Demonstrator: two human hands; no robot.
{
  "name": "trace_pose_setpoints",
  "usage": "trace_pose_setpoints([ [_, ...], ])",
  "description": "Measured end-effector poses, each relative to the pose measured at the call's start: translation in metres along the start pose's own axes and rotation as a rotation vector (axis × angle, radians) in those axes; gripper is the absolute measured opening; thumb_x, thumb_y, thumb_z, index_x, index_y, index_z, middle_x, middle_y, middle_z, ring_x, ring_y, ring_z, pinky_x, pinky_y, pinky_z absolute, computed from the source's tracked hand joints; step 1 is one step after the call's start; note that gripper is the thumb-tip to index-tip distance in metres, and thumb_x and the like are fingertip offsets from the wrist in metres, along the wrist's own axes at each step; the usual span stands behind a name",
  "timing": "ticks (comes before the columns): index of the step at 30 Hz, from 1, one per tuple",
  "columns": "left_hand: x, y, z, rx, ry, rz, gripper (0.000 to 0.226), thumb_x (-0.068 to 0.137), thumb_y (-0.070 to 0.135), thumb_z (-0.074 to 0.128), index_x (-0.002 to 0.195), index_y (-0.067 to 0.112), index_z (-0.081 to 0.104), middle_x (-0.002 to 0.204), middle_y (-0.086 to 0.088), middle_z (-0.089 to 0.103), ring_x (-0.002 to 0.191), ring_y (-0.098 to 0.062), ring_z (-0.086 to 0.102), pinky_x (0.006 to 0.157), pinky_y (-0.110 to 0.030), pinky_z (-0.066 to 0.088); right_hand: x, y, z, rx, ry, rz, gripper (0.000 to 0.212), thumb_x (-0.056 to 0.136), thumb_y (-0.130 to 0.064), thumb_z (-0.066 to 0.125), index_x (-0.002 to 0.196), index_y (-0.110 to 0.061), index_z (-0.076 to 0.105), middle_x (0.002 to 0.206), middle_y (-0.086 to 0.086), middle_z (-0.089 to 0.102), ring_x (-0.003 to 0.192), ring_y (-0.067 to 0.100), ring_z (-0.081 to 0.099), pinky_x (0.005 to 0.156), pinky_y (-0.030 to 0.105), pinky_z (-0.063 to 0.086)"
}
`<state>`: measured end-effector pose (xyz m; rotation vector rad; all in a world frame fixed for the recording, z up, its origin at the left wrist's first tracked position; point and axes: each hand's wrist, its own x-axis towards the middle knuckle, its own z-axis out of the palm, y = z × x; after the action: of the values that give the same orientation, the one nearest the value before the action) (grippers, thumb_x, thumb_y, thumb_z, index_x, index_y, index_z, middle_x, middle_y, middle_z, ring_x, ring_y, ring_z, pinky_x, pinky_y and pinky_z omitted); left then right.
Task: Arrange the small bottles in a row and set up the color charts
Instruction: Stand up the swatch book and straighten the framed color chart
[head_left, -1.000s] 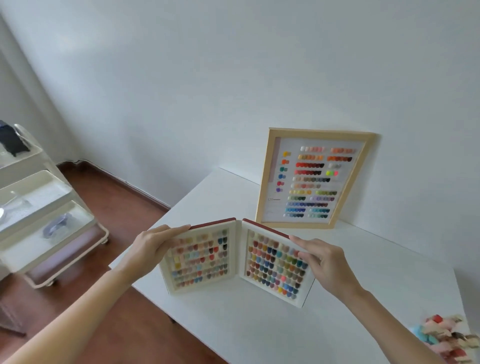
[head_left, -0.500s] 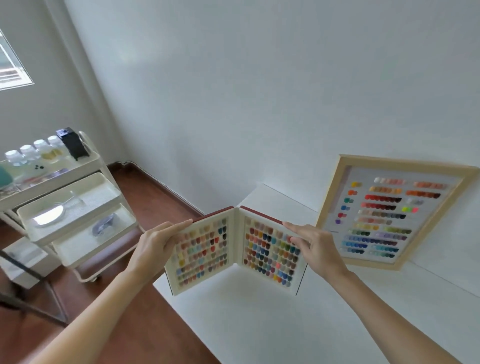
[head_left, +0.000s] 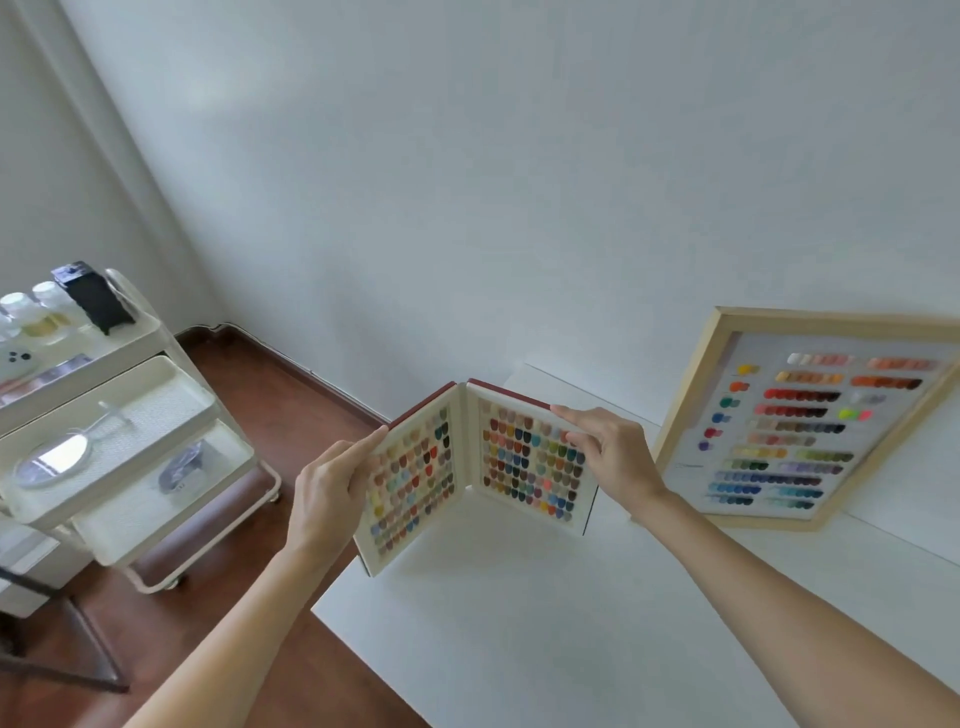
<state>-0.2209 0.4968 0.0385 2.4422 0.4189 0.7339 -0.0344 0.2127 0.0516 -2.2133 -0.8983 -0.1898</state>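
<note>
A folding colour chart book (head_left: 467, 467) with a red cover stands spread like a V at the left end of the white table (head_left: 545, 623). Its two cream pages carry rows of small coloured nail swatches. My left hand (head_left: 327, 488) grips the outer edge of the left page. My right hand (head_left: 608, 452) holds the top outer edge of the right page. To the right, a wooden-framed colour chart (head_left: 795, 421) leans against the wall. No small bottles for the row are in view.
A cream three-tier trolley (head_left: 119, 431) stands on the wooden floor to the left, holding jars, a black object, a hand mirror and a phone. The table's left edge drops to the floor just below the book. The white wall lies close behind.
The view has swung left, so the framed chart now sits at the right edge and the trolley shows. The book has shifted toward the table's left end, both hands still on it.
</note>
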Motion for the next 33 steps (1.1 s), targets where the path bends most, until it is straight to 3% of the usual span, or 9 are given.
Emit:
trace_pose_setpoints([
  [3,-0.003,-0.002,0.005,-0.014,0.023,-0.003,0.043,0.089,-0.002,0.058,0.124,0.022,0.064,0.092,0.009,0.065,0.074,-0.011,0.062,0.063,-0.02,0.051,0.005,0.002,0.004,-0.004,-0.004,-0.004,0.041,0.087,-0.005,0.062,0.124,-0.021,0.06,0.092,0.004,0.07,0.077,0.012,0.062,0.074,0.017,0.051],
  [9,-0.015,-0.003,0.007,-0.021,0.024,-0.007,0.041,0.09,0.001,0.058,0.126,0.019,0.063,0.097,0.002,0.068,0.076,-0.018,0.065,0.064,-0.033,0.059,0.004,0.005,0.009,0.001,-0.001,-0.021,0.04,0.088,-0.004,0.061,0.124,-0.021,0.06,0.096,0.004,0.07,0.08,0.009,0.06,0.078,0.018,0.053],
  [14,-0.021,0.007,0.007,0.017,-0.014,-0.023,0.04,0.091,0.006,0.058,0.127,0.021,0.062,0.098,0.0,0.067,0.075,-0.019,0.065,0.061,-0.037,0.06,-0.006,0.009,0.003,-0.023,-0.013,-0.002,0.041,0.089,-0.004,0.06,0.126,-0.021,0.059,0.097,0.006,0.069,0.083,0.018,0.064,0.079,0.031,0.058],
  [20,-0.025,0.016,0.011,0.12,0.01,-0.06,0.04,0.09,0.018,0.063,0.13,0.027,0.059,0.112,0.002,0.065,0.077,-0.015,0.061,0.054,-0.028,0.053,-0.011,0.006,-0.008,-0.041,-0.015,-0.015,0.045,0.089,-0.006,0.061,0.131,-0.019,0.054,0.115,0.009,0.066,0.103,0.023,0.062,0.093,0.036,0.054],
  [23,-0.021,0.027,0.018,0.143,0.033,-0.089,0.044,0.086,0.02,0.068,0.13,0.023,0.058,0.123,-0.003,0.062,0.102,-0.027,0.062,0.077,-0.045,0.055,-0.02,0.01,-0.022,-0.054,-0.001,-0.021,0.045,0.089,-0.009,0.06,0.132,-0.02,0.053,0.124,0.009,0.061,0.113,0.022,0.058,0.1,0.033,0.049],
  [25,-0.018,0.038,0.024,0.218,0.046,-0.113,0.047,0.085,0.024,0.07,0.13,0.021,0.058,0.135,-0.008,0.055,0.127,-0.033,0.047,0.107,-0.057,0.032,-0.029,0.015,-0.035,-0.053,0.008,-0.018,0.045,0.09,-0.011,0.06,0.133,-0.022,0.052,0.124,0.007,0.061,0.114,0.019,0.057,0.101,0.03,0.047],
  [26,-0.016,0.046,0.027,0.248,0.054,-0.126,0.047,0.085,0.027,0.07,0.13,0.022,0.057,0.14,-0.008,0.05,0.136,-0.032,0.038,0.114,-0.058,0.018,-0.034,0.019,-0.043,-0.051,0.014,-0.013,0.045,0.09,-0.011,0.06,0.133,-0.022,0.052,0.124,0.006,0.061,0.112,0.018,0.058,0.101,0.029,0.047],
  [29,-0.013,0.081,0.04,0.22,0.073,-0.094,0.049,0.084,0.027,0.069,0.131,0.024,0.056,0.147,-0.007,0.042,0.143,-0.028,0.026,0.116,-0.058,0.006,-0.053,0.033,-0.071,-0.05,0.046,0.01,0.046,0.089,-0.011,0.062,0.133,-0.019,0.052,0.122,0.004,0.062,0.101,0.018,0.063,0.097,0.025,0.047],
  [33,-0.013,0.145,0.066,0.099,0.049,0.072,0.05,0.084,0.02,0.069,0.132,0.02,0.055,0.146,-0.008,0.044,0.138,-0.029,0.034,0.117,-0.057,0.019,-0.086,0.059,-0.113,-0.071,0.083,0.049,0.046,0.088,-0.007,0.063,0.132,-0.016,0.053,0.118,0.006,0.063,0.109,0.016,0.059,0.099,0.027,0.046],
])
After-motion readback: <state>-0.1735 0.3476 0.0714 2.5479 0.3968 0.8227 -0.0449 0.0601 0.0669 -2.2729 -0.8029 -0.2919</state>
